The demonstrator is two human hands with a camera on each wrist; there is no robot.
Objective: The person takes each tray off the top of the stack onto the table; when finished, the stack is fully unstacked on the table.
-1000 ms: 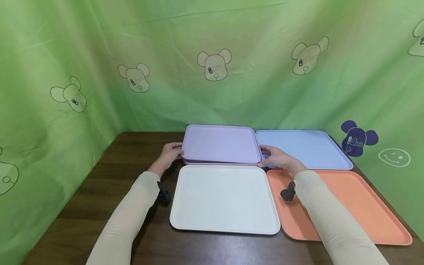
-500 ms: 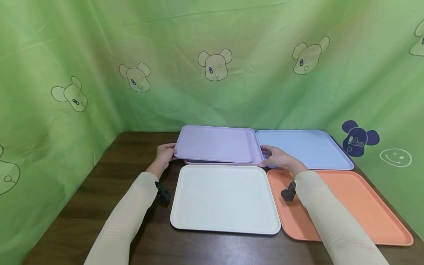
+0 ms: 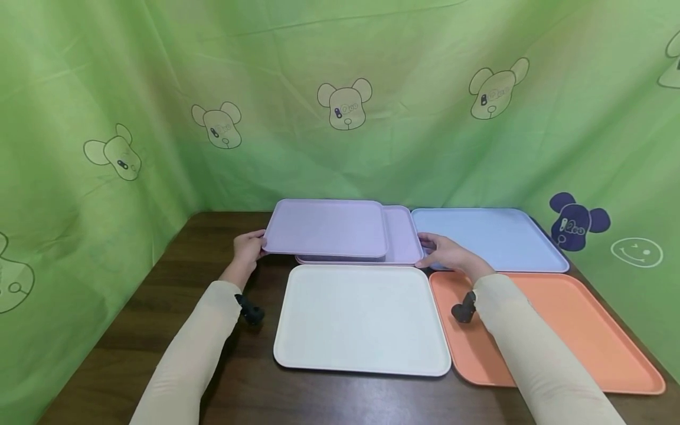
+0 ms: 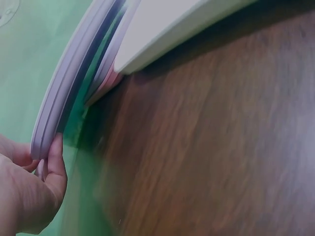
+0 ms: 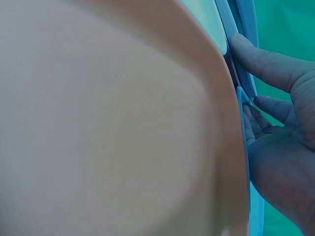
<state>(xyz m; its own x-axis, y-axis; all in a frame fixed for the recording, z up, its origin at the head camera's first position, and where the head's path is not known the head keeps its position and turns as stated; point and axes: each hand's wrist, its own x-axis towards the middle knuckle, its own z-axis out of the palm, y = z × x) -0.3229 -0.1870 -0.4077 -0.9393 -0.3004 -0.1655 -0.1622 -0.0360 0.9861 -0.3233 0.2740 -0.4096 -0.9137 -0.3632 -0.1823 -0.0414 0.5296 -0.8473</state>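
In the head view, small lettering (image 3: 349, 108), perhaps "Qee" though too faint to be sure, stands on the green curtain (image 3: 414, 47), across pale bear heads (image 3: 347, 120) at 10, 12 and 2 o'clock and a purple bear head (image 3: 566, 213) at 3 o'clock.

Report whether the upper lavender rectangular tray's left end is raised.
Raised: the left hand grips the upper tray there; the left wrist view shows a gap above the lower lavender tray.

The held tray (image 3: 326, 227) juts left over the stack (image 3: 402, 236) — near tray (image 3: 362, 319) before it, far tray (image 3: 486, 239) rightward.
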